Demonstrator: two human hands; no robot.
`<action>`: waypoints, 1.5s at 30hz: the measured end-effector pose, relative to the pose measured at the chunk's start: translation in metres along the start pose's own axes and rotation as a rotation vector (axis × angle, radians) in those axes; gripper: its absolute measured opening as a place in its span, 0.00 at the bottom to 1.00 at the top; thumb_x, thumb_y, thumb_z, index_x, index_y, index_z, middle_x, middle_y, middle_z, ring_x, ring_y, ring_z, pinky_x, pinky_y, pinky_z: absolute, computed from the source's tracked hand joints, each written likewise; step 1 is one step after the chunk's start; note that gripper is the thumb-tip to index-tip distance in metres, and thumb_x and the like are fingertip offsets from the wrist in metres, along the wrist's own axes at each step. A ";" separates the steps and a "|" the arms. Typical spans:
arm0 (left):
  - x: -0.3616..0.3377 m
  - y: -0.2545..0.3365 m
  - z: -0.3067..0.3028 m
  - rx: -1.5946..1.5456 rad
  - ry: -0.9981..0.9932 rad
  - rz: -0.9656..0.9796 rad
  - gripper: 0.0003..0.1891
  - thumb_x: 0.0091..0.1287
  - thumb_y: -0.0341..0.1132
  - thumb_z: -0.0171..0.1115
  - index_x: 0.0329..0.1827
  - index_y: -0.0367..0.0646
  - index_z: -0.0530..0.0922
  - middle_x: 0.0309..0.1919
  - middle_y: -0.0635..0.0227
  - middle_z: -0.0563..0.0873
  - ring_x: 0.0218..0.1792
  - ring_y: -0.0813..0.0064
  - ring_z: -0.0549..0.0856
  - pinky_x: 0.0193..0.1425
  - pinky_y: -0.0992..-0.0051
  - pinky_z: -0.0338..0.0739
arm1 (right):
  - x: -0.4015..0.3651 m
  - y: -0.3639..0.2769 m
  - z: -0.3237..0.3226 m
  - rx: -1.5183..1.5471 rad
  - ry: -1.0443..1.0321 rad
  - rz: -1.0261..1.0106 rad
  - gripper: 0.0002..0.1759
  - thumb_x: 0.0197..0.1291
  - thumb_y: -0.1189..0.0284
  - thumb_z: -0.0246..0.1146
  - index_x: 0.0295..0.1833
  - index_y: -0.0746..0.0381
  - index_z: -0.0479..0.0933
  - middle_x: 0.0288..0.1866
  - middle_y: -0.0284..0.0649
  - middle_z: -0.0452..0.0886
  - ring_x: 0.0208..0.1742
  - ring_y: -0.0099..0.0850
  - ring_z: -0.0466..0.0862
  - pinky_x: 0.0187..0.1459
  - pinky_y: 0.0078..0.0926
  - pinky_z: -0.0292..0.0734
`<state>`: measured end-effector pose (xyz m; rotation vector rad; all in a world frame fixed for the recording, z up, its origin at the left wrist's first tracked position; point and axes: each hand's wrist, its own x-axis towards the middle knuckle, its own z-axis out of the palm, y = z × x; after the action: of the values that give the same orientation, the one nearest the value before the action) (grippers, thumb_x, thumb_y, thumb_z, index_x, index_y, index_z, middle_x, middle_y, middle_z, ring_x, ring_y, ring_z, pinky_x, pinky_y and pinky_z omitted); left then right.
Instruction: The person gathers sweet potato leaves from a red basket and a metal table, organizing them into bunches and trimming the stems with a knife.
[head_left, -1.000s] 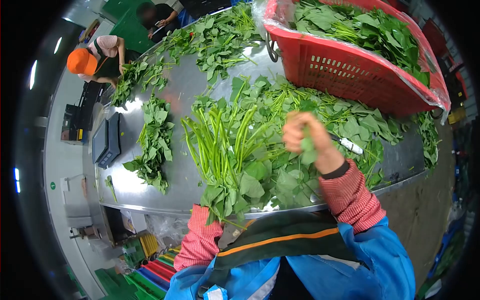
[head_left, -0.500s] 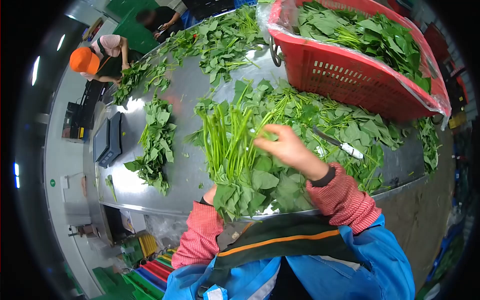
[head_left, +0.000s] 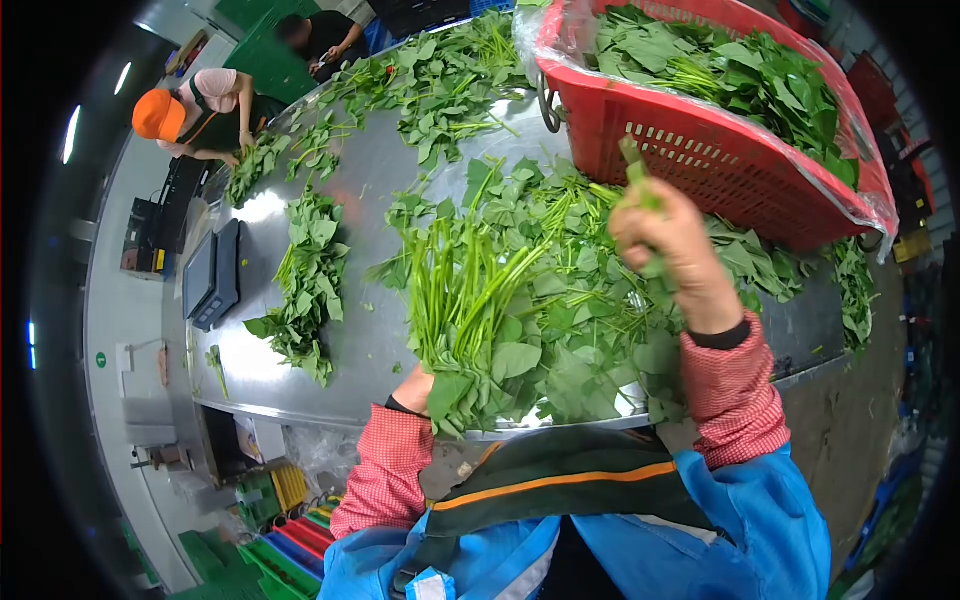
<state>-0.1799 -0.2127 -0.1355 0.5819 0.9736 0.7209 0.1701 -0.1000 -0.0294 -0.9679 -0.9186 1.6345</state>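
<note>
My left hand (head_left: 418, 388) is wrapped round the leafy lower part of an upright bunch of green stems (head_left: 450, 290), its fingers mostly hidden by leaves. To the right, over the loose greens (head_left: 590, 290), my right hand (head_left: 655, 225) is raised and closed on a small sprig (head_left: 638, 165), a little blurred, below the red crate's near side. The knife with a white handle, seen earlier among the greens, is hidden now behind my right hand and wrist.
A red crate (head_left: 690, 165) lined with plastic holds more greens at the upper right. Leafy piles (head_left: 312, 285) lie on the metal table (head_left: 375, 340). A dark scale (head_left: 213, 275) stands at the left. One person in an orange cap (head_left: 158, 115) handles greens; another person (head_left: 325, 40) is behind.
My right hand has moved right and away from the bunch, and now holds a sprig. My left hand stays at the bunch's base. The capped person has shifted slightly left.
</note>
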 end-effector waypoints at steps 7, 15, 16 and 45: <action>0.006 0.014 0.026 0.200 -0.085 0.050 0.36 0.56 0.28 0.69 0.69 0.38 0.65 0.61 0.63 0.77 0.57 0.70 0.79 0.61 0.69 0.75 | 0.022 0.055 0.027 -0.652 -0.205 -0.309 0.21 0.53 0.67 0.69 0.51 0.63 0.74 0.44 0.42 0.78 0.45 0.35 0.79 0.45 0.33 0.74; 0.000 0.015 0.008 0.170 0.022 -0.015 0.30 0.56 0.25 0.68 0.64 0.38 0.70 0.53 0.66 0.81 0.49 0.74 0.82 0.53 0.72 0.77 | -0.001 0.056 0.010 -1.350 -0.341 -0.679 0.10 0.51 0.69 0.67 0.33 0.61 0.74 0.30 0.40 0.77 0.34 0.43 0.81 0.35 0.39 0.77; -0.001 0.016 0.009 0.169 0.037 -0.019 0.28 0.56 0.24 0.68 0.62 0.37 0.73 0.50 0.68 0.83 0.45 0.76 0.83 0.50 0.74 0.78 | -0.005 0.058 0.011 -1.391 -0.309 -0.807 0.09 0.51 0.70 0.66 0.31 0.60 0.74 0.28 0.39 0.76 0.32 0.41 0.81 0.34 0.38 0.77; 0.001 -0.003 -0.005 0.602 -0.220 0.088 0.29 0.58 0.32 0.69 0.65 0.39 0.72 0.60 0.66 0.78 0.57 0.70 0.77 0.62 0.69 0.71 | 0.032 0.027 -0.006 -0.867 -0.647 0.010 0.31 0.57 0.54 0.68 0.58 0.66 0.75 0.39 0.43 0.82 0.38 0.32 0.81 0.41 0.30 0.77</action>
<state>-0.1829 -0.2132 -0.1400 1.2098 0.9597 0.4191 0.1597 -0.0747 -0.0612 -0.9835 -2.1770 1.5807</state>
